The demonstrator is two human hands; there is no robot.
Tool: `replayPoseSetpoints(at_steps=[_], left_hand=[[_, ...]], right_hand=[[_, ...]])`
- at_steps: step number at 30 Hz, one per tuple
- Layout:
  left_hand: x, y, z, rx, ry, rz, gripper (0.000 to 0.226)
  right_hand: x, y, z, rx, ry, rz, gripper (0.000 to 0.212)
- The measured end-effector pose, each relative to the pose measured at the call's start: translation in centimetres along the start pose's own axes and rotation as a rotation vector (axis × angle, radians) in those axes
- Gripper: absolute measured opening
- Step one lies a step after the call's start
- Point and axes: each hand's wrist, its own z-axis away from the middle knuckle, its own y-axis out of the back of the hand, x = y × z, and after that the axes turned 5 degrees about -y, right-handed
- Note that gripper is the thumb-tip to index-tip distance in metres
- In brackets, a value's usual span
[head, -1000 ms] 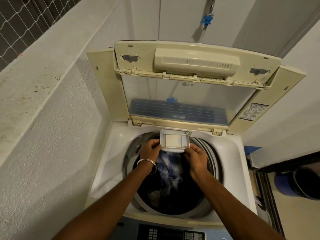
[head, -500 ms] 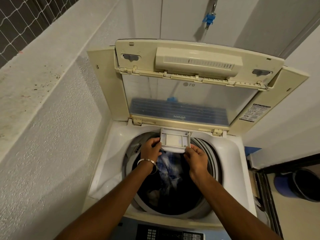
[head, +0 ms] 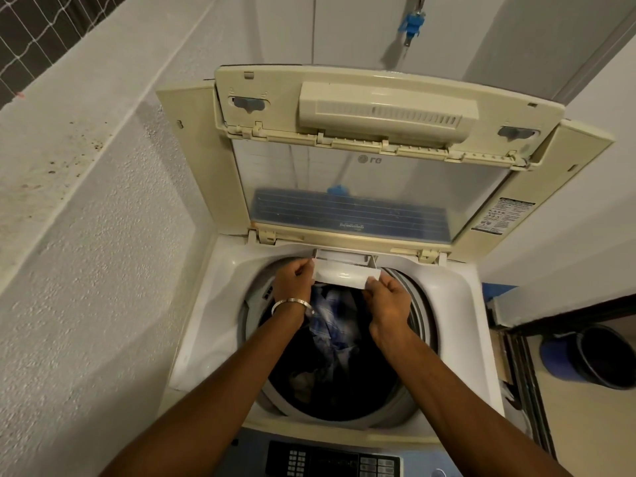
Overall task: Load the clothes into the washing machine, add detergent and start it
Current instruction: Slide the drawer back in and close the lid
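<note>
A top-loading washing machine [head: 220, 304] stands below me with its cream lid [head: 378, 108] folded up against the wall. Dark and blue checked clothes [head: 335, 321] lie in the drum. At the drum's far rim sits the white detergent drawer [head: 346, 274], almost fully inside its slot. My left hand [head: 292, 278], with a metal bangle at the wrist, grips the drawer's left end. My right hand [head: 387, 297] holds its right front corner. The control panel [head: 330, 461] shows at the bottom edge.
A rough white wall with a ledge [head: 86, 166] runs close along the machine's left. A blue tap [head: 411, 24] hangs on the wall above the lid. To the right, on the floor, stand a blue bucket [head: 557, 354] and a dark basin [head: 605, 356].
Both hands have pushed the detergent drawer back into its slot; its open compartment was in full view earlier and only the front face shows now.
</note>
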Motion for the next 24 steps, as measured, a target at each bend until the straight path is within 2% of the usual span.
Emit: replayPoseSetpoints(at_steps=[6,10,13,17,24], left_hand=[[-0.2,-0.3,0.2,0.016,-0.002,0.027,0.021],[0.0,-0.5,-0.1,0.013,0.230,0.257,0.025],[-0.1,-0.6,0.1,-0.001,0.309,0.367,0.016],[-0.1,-0.7,0.4,-0.007,0.319,0.448,0.009],[-1.0,-0.5,0.8,-0.009,0.279,0.445,0.008]], right_hand=[[-0.9,-0.5,-0.3,0.012,-0.057,-0.118,0.011],[-0.1,-0.2,-0.7,0.004,-0.035,-0.059,0.017],[-0.3,-0.4,-0.8,0.023,-0.026,-0.080,0.017],[0.1,0.0,-0.7,-0.006,0.007,-0.086,0.016],[1.0,0.8,-1.2,-0.061,0.035,-0.108,0.009]])
